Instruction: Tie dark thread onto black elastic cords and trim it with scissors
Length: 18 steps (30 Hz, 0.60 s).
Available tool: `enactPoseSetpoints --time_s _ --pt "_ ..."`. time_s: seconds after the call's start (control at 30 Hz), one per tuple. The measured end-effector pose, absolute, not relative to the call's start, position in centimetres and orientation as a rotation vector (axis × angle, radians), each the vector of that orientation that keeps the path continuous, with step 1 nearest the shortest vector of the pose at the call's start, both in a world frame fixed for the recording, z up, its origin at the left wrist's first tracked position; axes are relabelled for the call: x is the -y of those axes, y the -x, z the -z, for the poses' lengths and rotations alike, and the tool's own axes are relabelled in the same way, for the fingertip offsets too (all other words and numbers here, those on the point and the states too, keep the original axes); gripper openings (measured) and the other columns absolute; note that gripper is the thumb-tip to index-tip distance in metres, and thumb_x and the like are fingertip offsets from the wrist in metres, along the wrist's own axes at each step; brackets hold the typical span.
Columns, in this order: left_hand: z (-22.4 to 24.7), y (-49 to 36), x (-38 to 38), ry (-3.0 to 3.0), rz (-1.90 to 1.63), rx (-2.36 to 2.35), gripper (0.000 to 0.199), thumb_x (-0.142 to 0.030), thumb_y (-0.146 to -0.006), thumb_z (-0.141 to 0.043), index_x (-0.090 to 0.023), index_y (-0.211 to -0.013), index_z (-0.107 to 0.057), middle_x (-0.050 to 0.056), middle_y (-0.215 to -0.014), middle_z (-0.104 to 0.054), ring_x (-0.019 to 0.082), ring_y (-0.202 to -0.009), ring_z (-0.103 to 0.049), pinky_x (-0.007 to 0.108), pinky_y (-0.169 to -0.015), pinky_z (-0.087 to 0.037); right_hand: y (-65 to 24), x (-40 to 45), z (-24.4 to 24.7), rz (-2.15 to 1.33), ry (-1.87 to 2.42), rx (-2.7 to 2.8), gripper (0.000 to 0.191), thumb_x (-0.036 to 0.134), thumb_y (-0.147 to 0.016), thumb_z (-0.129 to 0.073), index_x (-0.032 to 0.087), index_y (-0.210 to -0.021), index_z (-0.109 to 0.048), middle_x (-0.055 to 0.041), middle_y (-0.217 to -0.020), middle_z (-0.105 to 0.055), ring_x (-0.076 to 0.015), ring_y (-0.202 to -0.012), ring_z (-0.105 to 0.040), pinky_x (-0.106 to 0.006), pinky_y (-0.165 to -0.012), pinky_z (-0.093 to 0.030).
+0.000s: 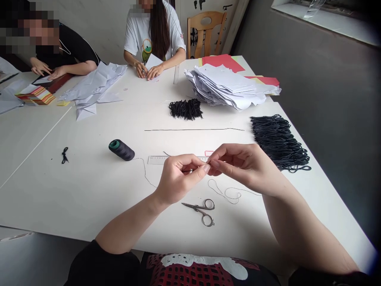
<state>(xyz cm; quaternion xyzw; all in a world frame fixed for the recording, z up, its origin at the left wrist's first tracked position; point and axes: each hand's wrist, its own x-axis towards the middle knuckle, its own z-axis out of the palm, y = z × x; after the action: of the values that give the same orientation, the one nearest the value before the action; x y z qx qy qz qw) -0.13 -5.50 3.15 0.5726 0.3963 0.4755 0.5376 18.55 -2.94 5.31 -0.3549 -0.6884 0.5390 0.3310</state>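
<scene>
Left hand (178, 178) and right hand (244, 169) together, fingertips (213, 163) pinched on apparent thread (145, 171) from spool (121, 150); scissors (200, 210) and loops (278, 142) kept within reach

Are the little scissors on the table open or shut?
Shut. The small steel scissors lie on the white table with their two blades closed together into one narrow point.

scissors (201, 211): polished steel, glossy | ruler (157, 160): clear smooth plastic | thread spool (121, 150): dark fibre, matt | paper sheets (226, 85): white, matt | tabletop (89, 206): smooth white, matt | chair (205, 33): varnished wood
</scene>
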Motion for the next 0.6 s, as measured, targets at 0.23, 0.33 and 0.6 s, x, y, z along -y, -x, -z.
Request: enactPoseSetpoints --time_s 0.23,0.33,0.6 --pt "-2.85 0.04 5.53 -1.398 -1.158 -0.992 0.022 -0.029 -0.081 -0.07 -0.017 -0.064 -0.065 -0.003 -0.052 -0.053 0.006 -0.046 -0.034 0.024 -0.044 -0.024 -18.37 2.79 -5.11 -1.407 0.959 1.774 0.027 0.041 -0.083 -0.072 0.014 -0.085 -0.071 -0.007 -0.073 -0.07 -0.0167 -0.069 -0.069 -0.026 -0.063 -0.059" --pt "-2.83 0.02 5.51 -1.427 -1.154 -0.997 0.021 -0.028 -0.082 -0.068 -0.016 -0.065 -0.065 -0.002 -0.052 -0.053 0.007 -0.047 -0.035 0.024 -0.045 -0.025 -18.48 2.77 -5.1 -1.42 0.98 1.772 0.027 0.041 -0.083 -0.072 0.014 -0.084 -0.07 -0.0064 -0.072 -0.07 -0.0165 -0.069 -0.069 -0.026 -0.063 -0.059" --pt "-2.94 -0.09 5.49 -1.413 -1.132 -0.997 0.024 -0.034 -0.081 -0.07 -0.016 -0.065 -0.067 -0.002 -0.053 -0.054 0.007 -0.047 -0.035 0.024 -0.044 -0.024 -18.71 2.85 -5.09 -1.406 1.009 1.815 0.027 0.041 -0.085 -0.07 0.014 -0.086 -0.069 -0.007 -0.073 -0.07 -0.0182 -0.07 -0.07 -0.027 -0.064 -0.06"
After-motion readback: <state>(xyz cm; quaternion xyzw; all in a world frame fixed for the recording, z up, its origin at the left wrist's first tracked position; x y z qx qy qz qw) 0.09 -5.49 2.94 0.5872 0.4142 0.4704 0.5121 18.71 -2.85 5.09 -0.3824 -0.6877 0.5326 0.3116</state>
